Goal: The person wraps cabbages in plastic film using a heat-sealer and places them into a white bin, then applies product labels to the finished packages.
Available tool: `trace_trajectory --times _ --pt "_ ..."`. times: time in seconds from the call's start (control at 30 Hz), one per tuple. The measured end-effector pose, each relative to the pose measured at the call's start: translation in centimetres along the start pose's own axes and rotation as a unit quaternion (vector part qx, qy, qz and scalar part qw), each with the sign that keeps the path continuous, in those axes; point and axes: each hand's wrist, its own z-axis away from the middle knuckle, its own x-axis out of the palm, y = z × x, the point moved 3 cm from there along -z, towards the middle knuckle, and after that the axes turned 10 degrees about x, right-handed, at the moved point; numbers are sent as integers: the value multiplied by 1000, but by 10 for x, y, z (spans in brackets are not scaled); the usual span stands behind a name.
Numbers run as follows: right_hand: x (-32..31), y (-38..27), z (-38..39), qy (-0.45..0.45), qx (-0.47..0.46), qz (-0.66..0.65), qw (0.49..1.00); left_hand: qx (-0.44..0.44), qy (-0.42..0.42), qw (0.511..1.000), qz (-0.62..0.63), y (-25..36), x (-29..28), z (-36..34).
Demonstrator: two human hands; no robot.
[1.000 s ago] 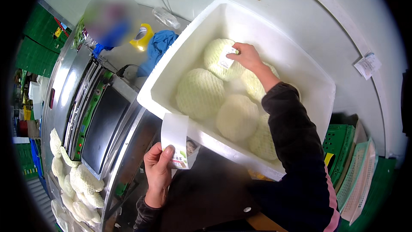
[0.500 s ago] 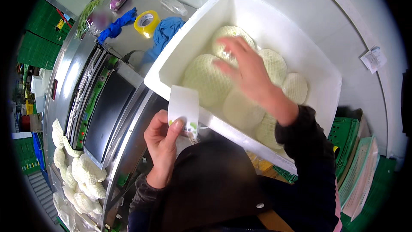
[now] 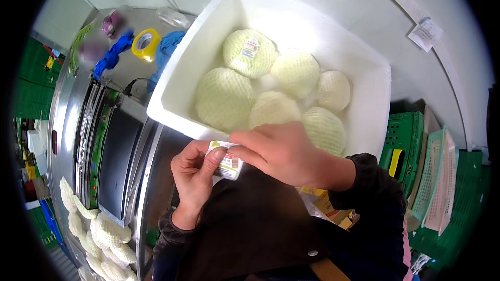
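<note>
- White foam box (image 3: 372,80): the landmark here, open-topped, holding six pale green netted cabbages (image 3: 225,99); the one at its far side already carries a label (image 3: 249,49).
- Just in front of the box's near wall, the left hand (image 3: 194,177) holds a small sticker sheet (image 3: 228,164), fingers closed on it, thumb pressing its face, seemingly to steady it.
- The right hand (image 3: 284,151) meets it from the box side, fingers pinched at the sheet's top edge, as if peeling a sticker.
- Left of the box, the steel worktop (image 3: 130,67) carries a yellow tape roll (image 3: 146,42) and blue cloth (image 3: 167,52).
- Further left and nearer the person, more netted cabbages (image 3: 107,231) lie piled.
- Right of the box stand green crates (image 3: 403,135).
</note>
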Motion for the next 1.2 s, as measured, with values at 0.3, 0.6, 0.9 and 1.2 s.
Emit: trace_trajectory --times 0.3,0.6,0.9,1.2 --pt "-80 219 -43 68 224 30 972 -85 -16 994 -64 -32 -10 37" --pt "-60 234 -31 124 228 323 910 108 -77 990 -49 -13 -3 17" --pt "-27 0 30 -50 39 -14 998 56 -169 981 -70 -8 16 5" --pt "-135 150 26 157 293 -84 939 -101 -166 976 -100 -24 5 13"
